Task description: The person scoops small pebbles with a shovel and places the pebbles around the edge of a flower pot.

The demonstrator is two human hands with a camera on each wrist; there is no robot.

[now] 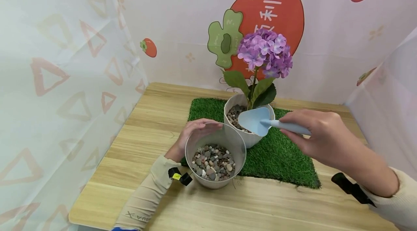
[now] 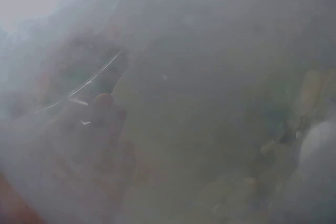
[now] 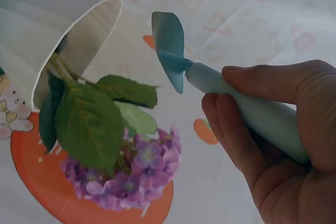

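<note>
My right hand (image 1: 329,140) grips the handle of a light blue garden trowel (image 1: 255,120). Its blade is over the front rim of a white flowerpot (image 1: 249,140), and no stones show on it. Pebbles (image 1: 232,113) lie inside the pot around the stem of a purple hydrangea (image 1: 265,51). In the right wrist view, thumb and fingers wrap the trowel handle (image 3: 252,111). My left hand (image 1: 187,137) holds a clear plastic bucket (image 1: 215,184) from its far left side, fingers curved along the wall. Mixed pebbles (image 1: 213,162) cover its bottom. The left wrist view is hazy.
A green artificial turf mat (image 1: 277,158) lies under the flowerpot, on a light wooden table (image 1: 137,133). Printed white cloth walls (image 1: 179,61) stand behind the table and at both sides. The bucket stands right in front of the pot.
</note>
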